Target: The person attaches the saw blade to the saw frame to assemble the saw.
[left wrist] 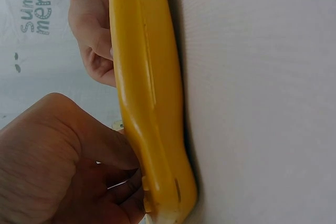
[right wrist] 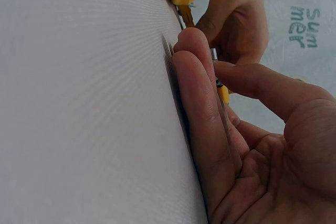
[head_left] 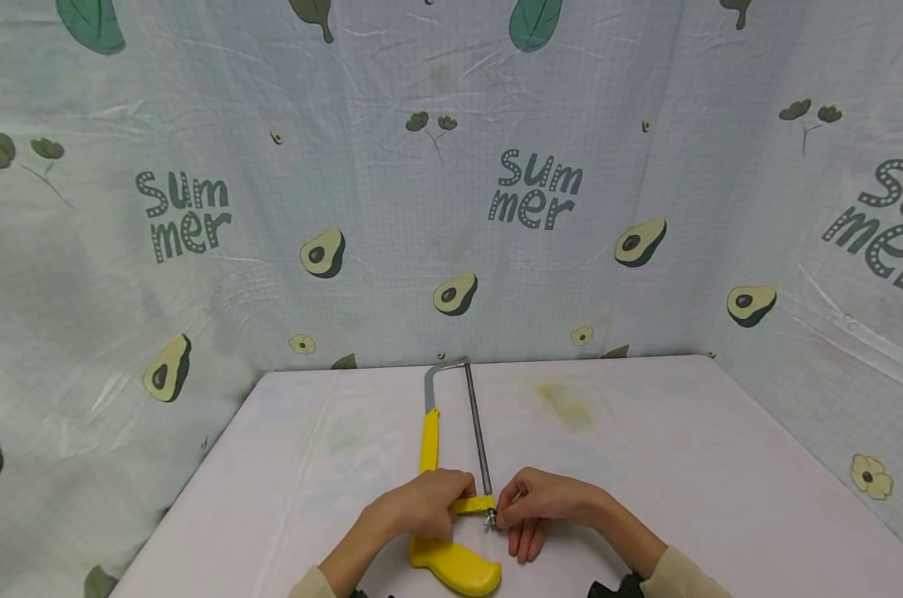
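A hacksaw lies on the table with its yellow handle (head_left: 462, 568) toward me and its grey front bow (head_left: 429, 386) at the far end. Its blade (head_left: 478, 432) runs along the right side, down to a metal wing nut (head_left: 490, 519) by the short yellow arm. My left hand (head_left: 430, 501) grips the yellow frame just above the handle. The handle (left wrist: 149, 87) fills the middle of the left wrist view. With thumb and forefinger, my right hand (head_left: 547, 501) pinches at the wing nut; its lower fingers (right wrist: 197, 93) extend along the tabletop.
The white-covered table (head_left: 645, 432) reaches back to a hanging cloth (head_left: 391, 191) printed with avocados and lettering. A yellowish stain (head_left: 565, 404) marks the cover right of the blade. Cloth also hangs along the left and right sides.
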A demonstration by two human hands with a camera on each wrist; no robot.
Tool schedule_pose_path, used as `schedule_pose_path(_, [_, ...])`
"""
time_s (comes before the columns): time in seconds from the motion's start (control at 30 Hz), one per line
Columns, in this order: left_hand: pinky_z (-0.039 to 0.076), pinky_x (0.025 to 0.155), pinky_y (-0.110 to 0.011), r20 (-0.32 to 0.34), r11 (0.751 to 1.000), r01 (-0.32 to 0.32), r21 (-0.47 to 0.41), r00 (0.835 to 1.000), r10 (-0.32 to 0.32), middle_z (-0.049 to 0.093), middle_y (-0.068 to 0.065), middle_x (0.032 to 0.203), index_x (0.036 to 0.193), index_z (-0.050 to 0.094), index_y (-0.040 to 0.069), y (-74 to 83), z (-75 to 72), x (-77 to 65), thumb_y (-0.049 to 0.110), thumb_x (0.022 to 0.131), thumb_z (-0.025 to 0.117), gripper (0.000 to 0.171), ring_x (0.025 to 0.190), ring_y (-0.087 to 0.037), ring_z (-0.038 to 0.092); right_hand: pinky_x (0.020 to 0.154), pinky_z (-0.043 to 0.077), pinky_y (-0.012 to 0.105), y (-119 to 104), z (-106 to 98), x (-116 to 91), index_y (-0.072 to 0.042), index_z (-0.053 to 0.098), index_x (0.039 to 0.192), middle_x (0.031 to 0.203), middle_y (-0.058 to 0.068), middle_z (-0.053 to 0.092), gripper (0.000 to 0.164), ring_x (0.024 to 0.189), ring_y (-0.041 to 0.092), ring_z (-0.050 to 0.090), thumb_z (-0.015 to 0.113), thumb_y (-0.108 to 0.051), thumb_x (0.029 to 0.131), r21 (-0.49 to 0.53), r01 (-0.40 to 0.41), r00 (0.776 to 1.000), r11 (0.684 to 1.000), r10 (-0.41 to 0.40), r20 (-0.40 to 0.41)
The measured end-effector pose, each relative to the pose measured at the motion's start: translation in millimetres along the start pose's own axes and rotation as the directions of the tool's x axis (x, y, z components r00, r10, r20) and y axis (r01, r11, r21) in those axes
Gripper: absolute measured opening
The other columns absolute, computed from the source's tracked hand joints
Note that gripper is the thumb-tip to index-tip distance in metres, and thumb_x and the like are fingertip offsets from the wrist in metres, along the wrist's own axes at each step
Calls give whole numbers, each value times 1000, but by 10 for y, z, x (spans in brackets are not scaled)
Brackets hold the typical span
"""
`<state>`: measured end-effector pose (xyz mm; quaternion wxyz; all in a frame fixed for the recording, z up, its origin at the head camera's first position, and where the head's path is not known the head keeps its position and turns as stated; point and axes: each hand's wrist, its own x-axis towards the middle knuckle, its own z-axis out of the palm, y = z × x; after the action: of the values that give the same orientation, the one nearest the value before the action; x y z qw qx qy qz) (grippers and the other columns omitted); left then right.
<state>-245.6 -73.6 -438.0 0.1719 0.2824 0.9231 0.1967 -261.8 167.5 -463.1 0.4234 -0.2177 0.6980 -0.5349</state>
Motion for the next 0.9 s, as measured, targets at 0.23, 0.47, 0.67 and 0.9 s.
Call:
schedule_pose_path(0.23, [45, 71, -21, 4, 1000, 9, -6, 1000, -9, 57, 10, 85, 103, 62, 22, -3, 3, 2, -6, 77, 72, 39, 77, -6, 51, 56, 58, 23, 0, -3, 2, 1, 72, 106, 74, 5, 74, 22, 60, 10, 73, 65, -18, 96, 1, -4, 1000, 1000, 4, 2])
schedule_pose_path(0.47, [45, 72, -21, 2, 1000, 4, -1, 1000, -4, 56, 10, 85, 103, 62, 22, -6, 3, 6, -6, 75, 72, 40, 77, -6, 51, 56, 57, 23, -8, -4, 1, 0, 72, 105, 74, 5, 74, 22, 60, 10, 73, 66, -19, 96, -1, -15, 1000, 1000, 15, -3])
schedule_pose_path(0.67, [45, 73, -21, 7, 1000, 16, -5, 1000, -15, 57, 10, 85, 103, 62, 22, 3, -1, -5, -6, 75, 74, 41, 78, -6, 51, 56, 57, 24, -3, 2, 5, 0, 72, 105, 73, 5, 74, 21, 59, 10, 73, 67, -19, 96, 4, -19, 1000, 1000, 19, -9])
schedule_pose_path(0.9, [45, 73, -21, 6, 1000, 7, 8, 1000, -7, 57, 10, 86, 103, 62, 21, 11, -16, -9, -5, 74, 73, 41, 77, -6, 51, 55, 57, 24, -8, 10, 0, -1, 70, 103, 73, 6, 74, 20, 58, 11, 73, 67, -19, 95, 0, -15, 1000, 1000, 15, -22])
